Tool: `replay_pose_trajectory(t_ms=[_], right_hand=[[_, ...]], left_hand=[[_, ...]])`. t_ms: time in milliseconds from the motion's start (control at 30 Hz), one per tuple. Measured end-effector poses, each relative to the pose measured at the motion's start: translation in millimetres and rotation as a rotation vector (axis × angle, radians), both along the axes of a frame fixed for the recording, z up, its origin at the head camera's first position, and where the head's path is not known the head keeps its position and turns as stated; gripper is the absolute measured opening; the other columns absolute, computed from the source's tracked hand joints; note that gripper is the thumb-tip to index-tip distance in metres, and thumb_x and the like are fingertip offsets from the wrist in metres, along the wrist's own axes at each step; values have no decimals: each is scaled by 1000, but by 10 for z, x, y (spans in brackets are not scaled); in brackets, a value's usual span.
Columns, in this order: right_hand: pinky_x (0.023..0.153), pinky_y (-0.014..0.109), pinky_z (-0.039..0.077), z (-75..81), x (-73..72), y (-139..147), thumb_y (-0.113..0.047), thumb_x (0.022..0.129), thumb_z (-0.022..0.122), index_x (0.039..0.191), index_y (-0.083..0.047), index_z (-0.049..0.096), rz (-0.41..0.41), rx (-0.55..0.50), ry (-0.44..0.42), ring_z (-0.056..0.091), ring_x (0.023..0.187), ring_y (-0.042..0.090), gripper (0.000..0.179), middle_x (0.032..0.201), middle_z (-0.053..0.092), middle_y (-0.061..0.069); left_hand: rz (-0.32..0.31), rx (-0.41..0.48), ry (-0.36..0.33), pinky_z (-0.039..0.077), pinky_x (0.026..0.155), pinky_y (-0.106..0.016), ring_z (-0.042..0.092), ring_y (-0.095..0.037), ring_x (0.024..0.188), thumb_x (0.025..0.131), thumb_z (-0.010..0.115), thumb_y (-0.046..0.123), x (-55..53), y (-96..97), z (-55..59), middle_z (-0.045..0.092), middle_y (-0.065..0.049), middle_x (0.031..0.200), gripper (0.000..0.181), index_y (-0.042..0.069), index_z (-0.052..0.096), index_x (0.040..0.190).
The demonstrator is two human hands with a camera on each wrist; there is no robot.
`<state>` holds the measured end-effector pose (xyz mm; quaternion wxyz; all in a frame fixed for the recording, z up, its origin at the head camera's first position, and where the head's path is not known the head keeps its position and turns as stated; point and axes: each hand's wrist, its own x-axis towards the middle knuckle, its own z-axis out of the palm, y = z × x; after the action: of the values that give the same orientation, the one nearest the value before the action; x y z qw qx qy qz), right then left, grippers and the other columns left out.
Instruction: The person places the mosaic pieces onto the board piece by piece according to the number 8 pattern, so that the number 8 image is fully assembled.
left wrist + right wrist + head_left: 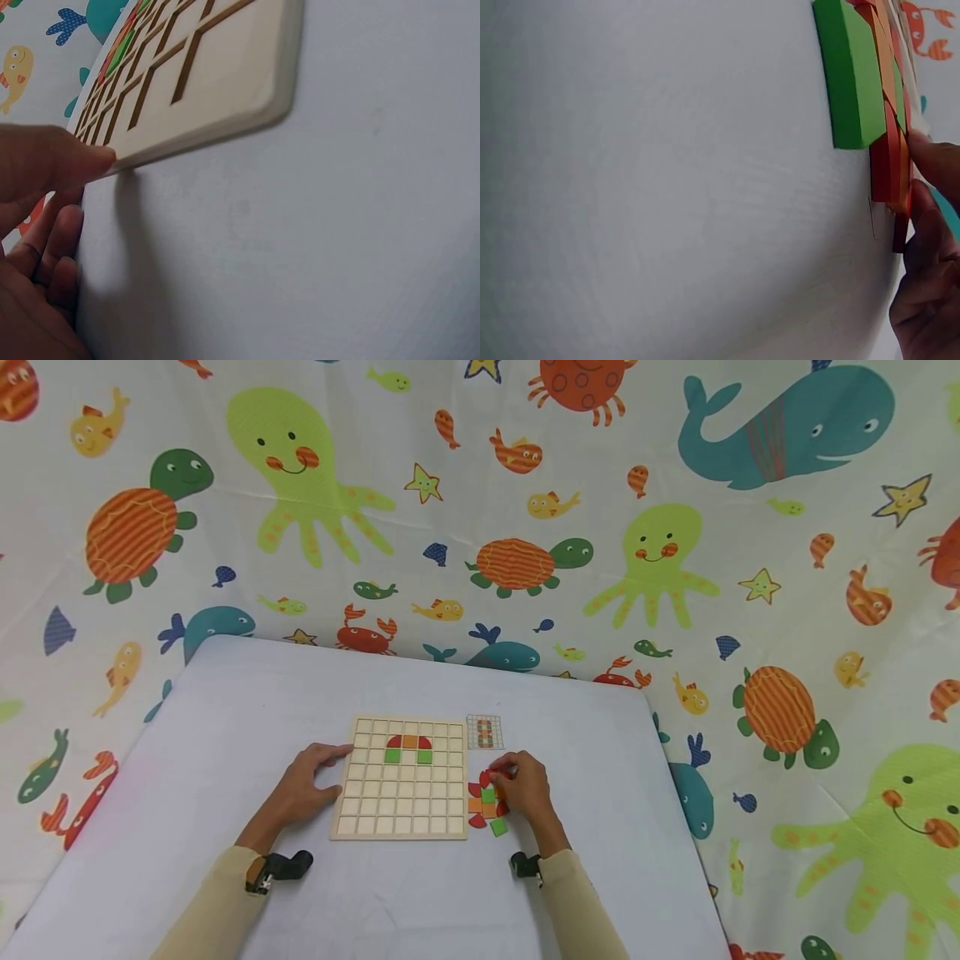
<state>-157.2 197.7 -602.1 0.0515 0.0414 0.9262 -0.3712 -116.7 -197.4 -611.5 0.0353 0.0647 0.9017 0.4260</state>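
A square wooden grid board (402, 807) lies in front of me. Near its top, two red quarter-circle tiles (394, 742) flank an orange square tile (410, 742), with a green square tile (392, 757) beneath each red one. My left hand (303, 785) rests at the board's left edge; in the left wrist view its thumb (96, 159) touches the rim. At the pile of loose tiles right of the board, my right hand (527, 789) pinches a red tile (901, 229) between thumb and fingers. The fingers partly hide that tile.
A small grid card (485, 732) with a coloured pattern lies beyond the pile, by the board's upper right corner. Loose red, orange and green tiles (475, 806) sit close together, and a green square tile (499, 828) lies nearest me. A sea-animal cloth hangs behind the white table (375, 902).
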Motion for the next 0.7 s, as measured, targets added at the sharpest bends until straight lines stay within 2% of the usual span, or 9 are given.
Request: replay_pose_trajectory(t_ms=[200,300,500,700], right_hand=[[71,29,51,-12,4,9,-21,92,84,102,-20,79,20,58,39,58,82,16,12,95,67,-1],[70,29,51,-17,6,12,-21,91,84,100,-20,77,21,54,41,59,82,16,11,93,67,-2],[66,28,54,5,12,19,-16,91,84,95,-20,74,10,-23,57,60,79,18,11,89,68,-1],[58,27,51,82,19,-110,-21,91,84,90,-22,78,-13,-141,105,57,72,18,7,87,71,-2]], left_hand=[[-1,17,-8,43,111,-62,54,-39,125,85,76,-2,-5,-4,6,57,-22,143,70,7,56,152],[-2,11,-7,44,111,-62,55,-39,126,86,77,-2,-8,-7,-2,57,-21,143,71,8,56,153],[-2,9,-7,44,111,-61,55,-39,125,86,76,-2,-13,-3,-5,57,-21,142,71,7,56,153],[-1,8,-14,44,112,-63,55,-40,126,86,76,-2,-8,0,10,57,-22,143,70,7,56,152]])
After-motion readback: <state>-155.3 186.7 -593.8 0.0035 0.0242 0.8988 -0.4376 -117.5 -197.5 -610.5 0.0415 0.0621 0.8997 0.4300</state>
